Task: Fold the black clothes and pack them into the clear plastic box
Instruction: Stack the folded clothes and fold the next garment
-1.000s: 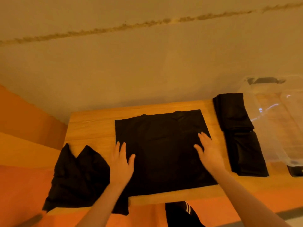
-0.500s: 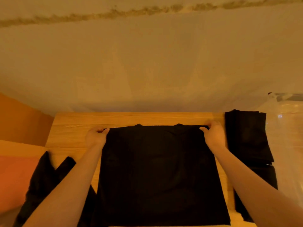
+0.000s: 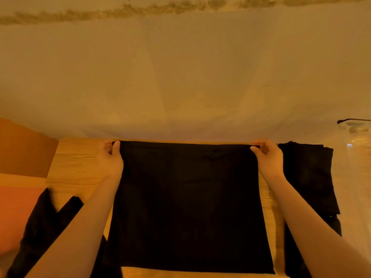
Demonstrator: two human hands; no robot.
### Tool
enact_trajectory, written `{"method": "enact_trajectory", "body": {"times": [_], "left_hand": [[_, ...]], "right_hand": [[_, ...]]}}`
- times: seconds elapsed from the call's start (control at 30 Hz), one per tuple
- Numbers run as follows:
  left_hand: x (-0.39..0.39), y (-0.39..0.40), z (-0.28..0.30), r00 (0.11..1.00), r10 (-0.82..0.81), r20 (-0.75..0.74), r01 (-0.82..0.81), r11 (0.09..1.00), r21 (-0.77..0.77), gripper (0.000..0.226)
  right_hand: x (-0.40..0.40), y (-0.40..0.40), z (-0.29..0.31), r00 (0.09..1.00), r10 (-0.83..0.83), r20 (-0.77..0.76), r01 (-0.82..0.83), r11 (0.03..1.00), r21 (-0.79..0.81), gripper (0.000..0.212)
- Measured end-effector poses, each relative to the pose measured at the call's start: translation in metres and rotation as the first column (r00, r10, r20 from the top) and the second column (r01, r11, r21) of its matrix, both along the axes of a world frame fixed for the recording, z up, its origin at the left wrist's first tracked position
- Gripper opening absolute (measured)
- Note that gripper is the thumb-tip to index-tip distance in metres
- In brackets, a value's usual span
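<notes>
My left hand [image 3: 109, 157] and right hand [image 3: 267, 155] each pinch a far corner of the shirt [image 3: 188, 207], which lies flat on the counter [image 3: 76, 157] and runs from that far edge back toward me. I judge the fold comes toward my body. Folded clothes [image 3: 307, 177] lie right, nearer my right hand; the box [image 3: 355, 141] sits beyond them.

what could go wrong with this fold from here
Both hands, left and right, pinch only the far corners of the black shirt, so its middle may sag and crease when folded. The folded black stack lies close to the right and could get dragged. The loose black garment hangs off the table edge and may slide.
</notes>
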State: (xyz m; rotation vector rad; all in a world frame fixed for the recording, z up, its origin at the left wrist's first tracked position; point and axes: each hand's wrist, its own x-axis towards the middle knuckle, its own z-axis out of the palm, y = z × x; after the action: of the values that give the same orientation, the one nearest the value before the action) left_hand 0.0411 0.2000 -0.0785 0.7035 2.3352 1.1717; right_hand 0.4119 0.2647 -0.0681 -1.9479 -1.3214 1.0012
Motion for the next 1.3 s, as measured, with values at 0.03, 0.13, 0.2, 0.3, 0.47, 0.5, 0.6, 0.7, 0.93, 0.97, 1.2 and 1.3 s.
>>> {"method": "enact_trajectory", "body": {"times": [0.03,0.13,0.2,0.3,0.47,0.5,0.6,0.7,0.93,0.97,1.2,1.3], "left_hand": [[0.000,0.004,-0.004,1.000,-0.011,-0.006,0.011,1.000,0.007,0.019],[0.005,0.007,-0.005,0.993,-0.041,-0.110,0.035,0.998,-0.061,0.028],[0.017,-0.005,-0.009,0.907,-0.217,-0.360,0.185,0.975,-0.123,0.033],[0.067,-0.043,-0.020,0.523,-0.676,-0.519,0.577,0.729,-0.368,0.048],[0.070,-0.067,-0.042,0.444,-0.821,-0.358,0.531,0.563,-0.634,0.065],[0.059,-0.067,-0.044,0.485,-0.801,-0.349,0.494,0.581,-0.647,0.066],[0.033,-0.072,-0.044,0.534,-0.766,-0.358,0.434,0.612,-0.661,0.066],[0.026,-0.079,-0.039,0.542,-0.763,-0.353,0.411,0.607,-0.680,0.068],[0.079,-0.154,-0.028,0.314,-0.885,-0.343,0.560,0.464,-0.686,0.066],[0.081,-0.168,-0.033,0.299,-0.901,-0.314,0.557,0.432,-0.709,0.067],[0.065,-0.200,-0.038,0.363,-0.885,-0.291,0.524,0.452,-0.722,0.062],[0.067,-0.201,-0.035,0.357,-0.898,-0.256,0.527,0.420,-0.739,0.063]], "right_hand": [[-0.003,0.003,-0.004,0.999,0.016,0.028,-0.016,1.000,-0.010,0.019],[-0.013,0.003,-0.009,0.972,0.099,0.214,-0.105,0.994,0.016,0.035],[-0.026,-0.012,-0.008,0.908,0.181,0.379,-0.219,0.974,0.061,0.044],[-0.057,-0.051,-0.012,0.696,0.460,0.551,-0.562,0.827,0.021,0.054],[-0.062,-0.048,-0.045,0.398,0.648,0.649,-0.716,0.662,-0.221,0.072],[-0.055,-0.041,-0.049,0.415,0.616,0.669,-0.696,0.689,-0.203,0.076],[-0.032,-0.027,-0.054,0.483,0.593,0.644,-0.613,0.754,-0.235,0.086],[-0.029,-0.027,-0.043,0.488,0.588,0.645,-0.547,0.782,-0.299,0.078],[-0.064,-0.151,-0.030,0.410,0.665,0.624,-0.748,0.637,-0.187,0.069],[-0.064,-0.172,-0.037,0.377,0.703,0.604,-0.777,0.595,-0.207,0.066],[0.005,-0.209,-0.053,0.380,0.630,0.677,-0.681,0.686,-0.256,0.060],[0.025,-0.214,-0.050,0.418,0.617,0.667,-0.604,0.737,-0.303,0.061]]}}
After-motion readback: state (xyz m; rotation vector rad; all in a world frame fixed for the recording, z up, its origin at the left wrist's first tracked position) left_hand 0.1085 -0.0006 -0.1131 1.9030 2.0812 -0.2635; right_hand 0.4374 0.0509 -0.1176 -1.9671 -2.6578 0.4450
